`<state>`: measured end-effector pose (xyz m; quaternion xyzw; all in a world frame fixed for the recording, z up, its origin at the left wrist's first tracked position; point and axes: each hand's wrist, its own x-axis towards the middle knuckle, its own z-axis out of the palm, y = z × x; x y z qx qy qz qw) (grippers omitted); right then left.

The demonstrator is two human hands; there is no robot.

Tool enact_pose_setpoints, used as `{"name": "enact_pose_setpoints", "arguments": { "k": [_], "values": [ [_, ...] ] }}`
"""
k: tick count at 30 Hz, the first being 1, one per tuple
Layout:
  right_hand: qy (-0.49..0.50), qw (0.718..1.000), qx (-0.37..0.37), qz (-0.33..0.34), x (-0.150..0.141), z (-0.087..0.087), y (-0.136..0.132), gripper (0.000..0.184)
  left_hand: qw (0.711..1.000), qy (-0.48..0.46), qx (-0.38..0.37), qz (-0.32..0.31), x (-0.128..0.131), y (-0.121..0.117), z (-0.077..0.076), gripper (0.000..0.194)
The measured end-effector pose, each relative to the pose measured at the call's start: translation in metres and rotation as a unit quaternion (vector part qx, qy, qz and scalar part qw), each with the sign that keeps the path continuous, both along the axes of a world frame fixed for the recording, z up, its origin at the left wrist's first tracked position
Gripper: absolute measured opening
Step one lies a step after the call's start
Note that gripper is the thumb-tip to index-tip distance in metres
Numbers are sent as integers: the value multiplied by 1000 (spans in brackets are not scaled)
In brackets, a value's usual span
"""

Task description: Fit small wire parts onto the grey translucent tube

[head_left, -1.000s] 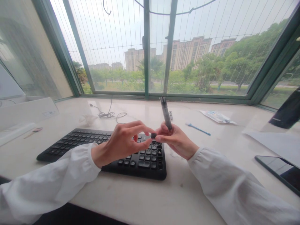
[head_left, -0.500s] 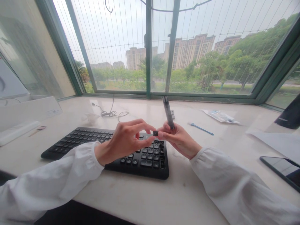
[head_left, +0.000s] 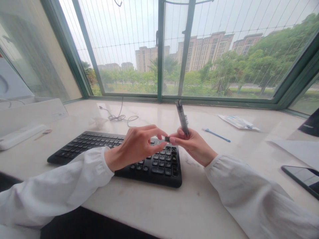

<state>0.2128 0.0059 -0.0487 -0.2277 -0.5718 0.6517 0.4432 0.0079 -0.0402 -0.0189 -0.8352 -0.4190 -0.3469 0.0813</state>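
A small black keycap (head_left: 167,139) is held in the air above the number pad of a black keyboard (head_left: 159,179). My left hand (head_left: 139,146) pinches its left side between thumb and fingertips. On the other side, the thumb and finger of my right hand (head_left: 195,146) grip the same keycap. That hand is also closed round a dark pen-shaped tool (head_left: 182,116), which points upward; its exact kind is unclear. Along the keyboard's right edge, several key positions show bare sockets. My left hand and sleeve cover the middle of the keyboard.
A thin blue stick (head_left: 216,135) and a clear packet (head_left: 238,122) lie to the right. Further right are a phone (head_left: 302,179) and white paper (head_left: 294,151). A coiled cable (head_left: 118,118) lies behind the keyboard; a white box (head_left: 42,111) stands left. Windows line the back.
The view has shifted slightly, so most things appear a little further right. Both hands keep hold of the keycap, and the dark tool stays in my right hand.
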Motion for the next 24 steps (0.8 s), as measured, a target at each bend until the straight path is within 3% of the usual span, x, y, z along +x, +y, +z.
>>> {"name": "enact_pose_setpoints", "arguments": {
  "k": [10, 24],
  "values": [
    [-5, 1000, 18, 10, 1, 0, -1, 48, 1000, 2, 11, 6, 0, -1, 0, 12],
    [-32, 998, 24, 42, -2, 3, -4, 50, 998, -12, 3, -54, 3, -7, 3, 29]
  ]
}}
